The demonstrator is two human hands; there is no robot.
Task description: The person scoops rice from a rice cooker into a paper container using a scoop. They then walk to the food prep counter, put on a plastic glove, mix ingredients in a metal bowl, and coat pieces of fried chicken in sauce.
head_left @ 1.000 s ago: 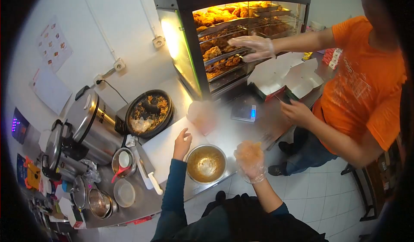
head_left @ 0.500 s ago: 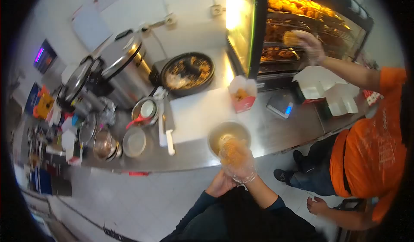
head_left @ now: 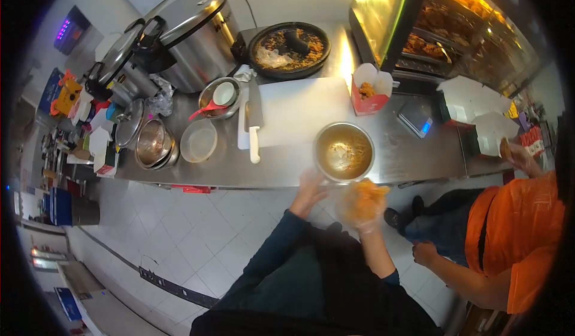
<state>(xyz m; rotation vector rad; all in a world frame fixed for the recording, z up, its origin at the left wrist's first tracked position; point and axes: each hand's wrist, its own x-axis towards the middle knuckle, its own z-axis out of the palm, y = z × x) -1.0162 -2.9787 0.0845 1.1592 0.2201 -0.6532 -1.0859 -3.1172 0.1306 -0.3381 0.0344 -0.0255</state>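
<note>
A clear plastic glove covers my right hand [head_left: 359,217], which is closed round golden fried chicken [head_left: 368,193] just in front of the counter. Behind it on the steel counter stands a metal bowl [head_left: 344,153] with oily, orange-brown residue inside. My left hand [head_left: 308,193] is bare and slightly blurred, its fingers stretched out beside the bowl's near left side. Whether it touches the rim I cannot tell. A red and white takeaway box [head_left: 371,99] with fried pieces in it stands behind the bowl.
A knife [head_left: 254,123] lies on a white cutting board [head_left: 299,105]. A stone mortar [head_left: 289,51] stands behind. To the right are a scale [head_left: 414,120], open boxes [head_left: 470,99], a heated display case [head_left: 443,30] and a co-worker in orange [head_left: 509,228] holding a brown piece.
My right hand has moved away from the bowl with the chicken, to the right. My left hand has come up beside the bowl. The co-worker's hand has dropped from the display case towards the boxes.
</note>
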